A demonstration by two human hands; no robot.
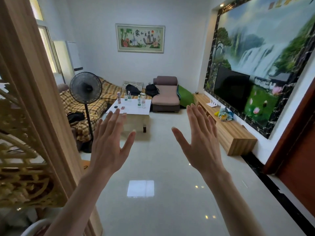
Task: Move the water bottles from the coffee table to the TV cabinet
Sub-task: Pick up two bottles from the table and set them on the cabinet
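Both hands raised, nothing held.
Left hand (109, 147) and right hand (202, 143) are hovering with fingers spread flat and released; four water bottles (141, 101) are standing on the far counter (133, 108), well apart from the TV cabinet (228, 132).

Both bare hands are raised in the lower middle of the frame, backs to the camera, fingers spread and holding nothing: the left hand (109, 143) left of centre, the right hand (201, 140) right of centre. Beyond them, at mid-frame, the white coffee table (136, 110) carries four water bottles (139, 101), two near its far edge and two toward its right side, plus a pink can (119, 97) and small items near its front edge. A standing fan (85, 87) is left of the table. The wooden TV cabinet (233, 133) runs along the right wall under a dark TV (230, 87).
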